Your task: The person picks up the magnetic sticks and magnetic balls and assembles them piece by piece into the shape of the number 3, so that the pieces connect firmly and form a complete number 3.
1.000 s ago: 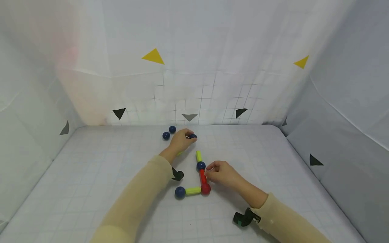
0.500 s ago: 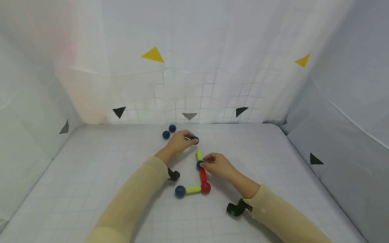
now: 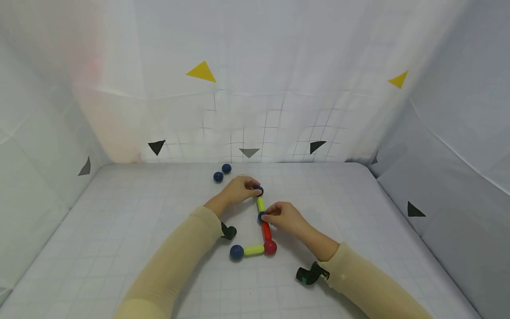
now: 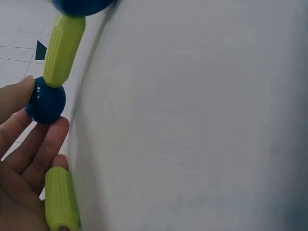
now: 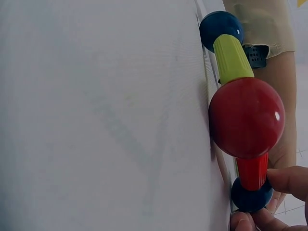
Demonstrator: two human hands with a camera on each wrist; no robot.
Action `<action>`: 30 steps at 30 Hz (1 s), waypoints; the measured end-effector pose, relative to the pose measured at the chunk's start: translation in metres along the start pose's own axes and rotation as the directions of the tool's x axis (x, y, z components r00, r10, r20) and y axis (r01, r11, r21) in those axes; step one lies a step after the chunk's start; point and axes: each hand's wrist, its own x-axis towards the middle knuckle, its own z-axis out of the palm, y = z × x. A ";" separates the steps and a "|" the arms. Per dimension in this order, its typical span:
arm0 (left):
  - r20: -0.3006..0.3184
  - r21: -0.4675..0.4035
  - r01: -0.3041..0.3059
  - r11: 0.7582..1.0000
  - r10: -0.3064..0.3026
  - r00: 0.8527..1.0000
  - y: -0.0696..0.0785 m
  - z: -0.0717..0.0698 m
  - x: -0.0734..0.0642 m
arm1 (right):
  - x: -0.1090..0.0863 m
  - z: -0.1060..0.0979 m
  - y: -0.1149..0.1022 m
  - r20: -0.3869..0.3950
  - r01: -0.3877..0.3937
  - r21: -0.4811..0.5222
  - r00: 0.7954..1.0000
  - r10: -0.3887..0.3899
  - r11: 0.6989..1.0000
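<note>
My left hand [image 3: 237, 190] pinches a blue ball [image 4: 47, 102] between thumb and fingers, right at the far end of a yellow-green rod [image 3: 260, 204]. That rod's near end meets a second blue ball [image 3: 260, 216], which thumb and fingers of my right hand [image 3: 287, 217] pinch. From there a red rod [image 3: 266, 232] runs toward me to a red ball [image 3: 270, 247]. Another yellow-green rod [image 3: 253, 250] leads left from the red ball to a blue ball [image 3: 237, 252]. In the left wrist view, a loose yellow-green rod [image 4: 61, 197] shows beside the left palm.
Two loose blue balls, a nearer one [image 3: 218, 177] and a farther one [image 3: 226, 168], lie beyond the left hand near the table's back edge. White sheets with black and yellow triangles [image 3: 202, 72] enclose the white table [image 3: 338, 199] at the back and sides.
My left hand has brought its blue ball nearer to meet the far rod's end. My right hand has shifted from beside the red rod up to the middle blue ball and pinched it.
</note>
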 end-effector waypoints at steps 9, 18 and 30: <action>0.032 0.000 -0.011 1.000 0.011 0.999 0.002 0.000 -0.002 | -0.001 0.001 0.000 -0.007 -0.004 0.001 1.000 0.004 1.000; 0.035 -0.006 -0.005 1.000 0.005 0.999 0.002 0.000 -0.002 | -0.002 0.000 -0.001 -0.005 -0.014 0.015 1.000 0.014 1.000; 0.042 -0.008 0.003 1.000 -0.003 0.999 0.003 0.000 -0.005 | 0.000 0.000 0.000 0.011 -0.010 0.018 1.000 0.009 1.000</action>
